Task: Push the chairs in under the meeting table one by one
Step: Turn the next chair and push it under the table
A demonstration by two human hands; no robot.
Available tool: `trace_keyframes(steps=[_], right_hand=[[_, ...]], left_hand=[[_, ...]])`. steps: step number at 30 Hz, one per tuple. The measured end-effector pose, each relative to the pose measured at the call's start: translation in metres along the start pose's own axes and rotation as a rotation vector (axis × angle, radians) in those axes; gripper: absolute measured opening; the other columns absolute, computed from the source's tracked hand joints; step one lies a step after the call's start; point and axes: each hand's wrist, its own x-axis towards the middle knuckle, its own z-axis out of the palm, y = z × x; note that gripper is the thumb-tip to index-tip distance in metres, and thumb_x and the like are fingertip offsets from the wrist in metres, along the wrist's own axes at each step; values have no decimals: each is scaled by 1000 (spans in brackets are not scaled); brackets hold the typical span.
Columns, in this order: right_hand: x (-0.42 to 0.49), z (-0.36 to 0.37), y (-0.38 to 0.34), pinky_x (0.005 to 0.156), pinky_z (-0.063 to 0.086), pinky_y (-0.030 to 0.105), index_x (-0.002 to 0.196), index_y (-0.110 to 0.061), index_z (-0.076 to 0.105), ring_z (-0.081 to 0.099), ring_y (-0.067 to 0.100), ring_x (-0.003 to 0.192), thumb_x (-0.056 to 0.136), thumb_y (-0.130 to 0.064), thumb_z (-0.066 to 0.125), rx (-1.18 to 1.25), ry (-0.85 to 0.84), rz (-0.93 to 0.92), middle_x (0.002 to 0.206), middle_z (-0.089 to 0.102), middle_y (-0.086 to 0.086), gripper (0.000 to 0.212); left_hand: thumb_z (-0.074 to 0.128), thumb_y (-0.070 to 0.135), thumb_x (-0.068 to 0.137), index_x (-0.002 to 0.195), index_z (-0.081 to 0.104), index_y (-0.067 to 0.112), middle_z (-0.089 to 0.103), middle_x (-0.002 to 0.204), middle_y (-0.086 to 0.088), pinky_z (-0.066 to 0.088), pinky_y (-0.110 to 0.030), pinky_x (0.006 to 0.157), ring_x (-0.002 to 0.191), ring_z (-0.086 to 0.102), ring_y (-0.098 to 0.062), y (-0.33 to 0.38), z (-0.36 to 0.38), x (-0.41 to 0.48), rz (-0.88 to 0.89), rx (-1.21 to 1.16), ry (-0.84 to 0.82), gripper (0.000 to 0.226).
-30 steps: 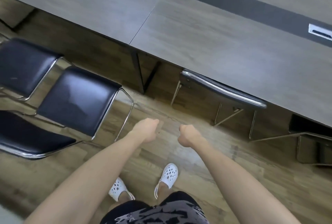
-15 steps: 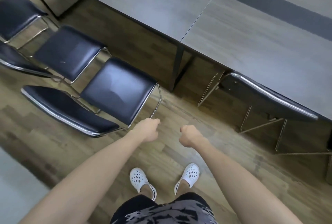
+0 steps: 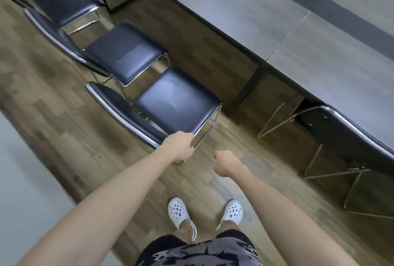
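The grey meeting table (image 3: 266,13) runs across the upper right. Three black chairs with chrome frames stand pulled out on the left: the nearest chair (image 3: 177,103), a second chair (image 3: 125,56) and a third chair (image 3: 66,1) farther off. At the right, a fourth chair (image 3: 351,137) sits with its seat under the table and only its backrest showing. My left hand (image 3: 180,145) is a closed fist that overlaps the nearest chair's near corner; whether they touch I cannot tell. Over bare floor, my right hand (image 3: 226,163) is also a closed fist with nothing in it.
A dark table leg (image 3: 251,82) stands between the nearest chair and the tucked chair. The floor is wood plank (image 3: 223,48), with a pale strip (image 3: 19,180) at the left. My feet in white clogs (image 3: 179,212) stand behind the chairs.
The view has swung left along the table, so the pulled-out chairs now lie in front of me. Both fists kept their pose; the left one now overlaps the nearest chair's corner.
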Motion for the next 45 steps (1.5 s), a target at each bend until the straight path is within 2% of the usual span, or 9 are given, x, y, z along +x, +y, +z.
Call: trace_keyframes(steps=[4,8,14,19,26,30,34,38,45], right_hand=[[6,-4,-34,79,52,35,122,-7,54,61,33,107,87,-10,46,-54,18,-33,119,60,15,36],[16,-8,-59,73,48,33,117,-8,55,61,31,105,87,-11,46,-99,26,-82,117,61,13,32],[38,-15,-89,69,43,31,102,-12,53,60,32,103,87,-13,43,-78,15,-141,114,61,13,18],[60,-29,-107,75,48,34,108,-8,55,60,34,104,87,-13,45,-47,28,-175,114,61,15,25],[103,-53,-127,70,45,30,97,-11,49,54,29,88,87,-14,46,-14,-40,-194,109,60,14,11],[123,-58,-135,69,46,31,108,-9,52,58,30,92,86,-10,44,-29,-80,-201,108,60,12,23],[137,-60,-139,69,46,30,108,-10,52,58,30,92,87,-14,45,-34,-107,-181,109,60,11,23],[151,-59,-150,79,54,35,118,-10,53,61,30,100,90,-17,44,-8,-117,-167,115,60,11,31],[172,-55,-166,85,54,38,122,-10,53,60,32,106,90,-16,43,54,-125,-98,120,59,12,34]], left_hand=[[36,30,100,96,52,11,63,108,-13,43,-37,75,98,58,-35,-31,-8,-10,-80,1,112,26],[41,28,96,110,57,10,62,116,-10,49,-40,87,108,58,-32,-58,-13,-18,-85,-20,110,28],[44,18,89,131,54,16,57,132,-6,45,-40,99,120,53,-28,-92,-12,-26,-54,-60,85,43],[54,7,79,136,49,17,55,133,-1,46,-34,100,122,51,-23,-115,-22,-17,-21,7,44,58],[53,7,73,126,53,16,57,127,-2,50,-40,96,118,54,-25,-137,-47,18,-56,45,-57,54],[54,11,73,127,53,15,57,127,-3,49,-40,96,116,54,-26,-151,-58,32,-56,64,-129,55],[55,13,74,134,49,15,54,135,-4,49,-41,98,122,52,-26,-164,-69,45,-77,49,-201,61],[55,12,71,129,52,15,55,131,-4,51,-40,94,118,52,-26,-177,-85,61,-51,73,-218,59],[47,16,67,128,52,15,57,126,-3,50,-37,90,116,52,-26,-202,-108,92,6,96,-259,62]])
